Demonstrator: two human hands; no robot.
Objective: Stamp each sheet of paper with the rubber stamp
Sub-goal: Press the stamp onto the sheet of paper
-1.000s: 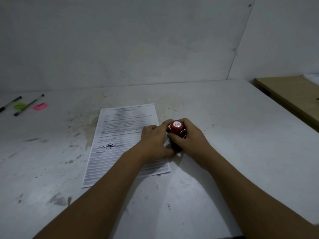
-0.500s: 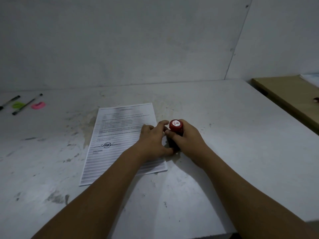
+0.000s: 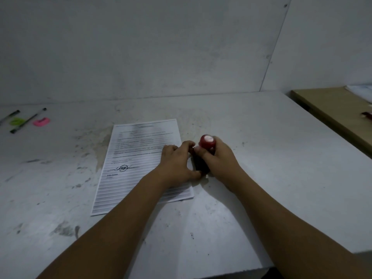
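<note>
A printed sheet of paper [image 3: 138, 158] lies on the white table [image 3: 251, 158], with a round ink mark beside a signature at its left middle. My right hand [image 3: 221, 158] grips the rubber stamp [image 3: 207, 142], whose red top faces up and whose dark body stands just off the sheet's right edge. My left hand [image 3: 177, 162] rests on the right side of the sheet, fingertips and thumb touching the stamp's dark lower part. The stamp's base is hidden between my hands.
Two pens [image 3: 28, 120], a green tab [image 3: 17, 121] and a pink tab [image 3: 41, 121] lie at the far left. A brown board [image 3: 332, 109] with a small red item [image 3: 367, 115] borders the table on the right. A wall stands close behind.
The stamp's red top has tipped slightly to the right and my right hand has shifted a little with it. My left hand stays on the sheet.
</note>
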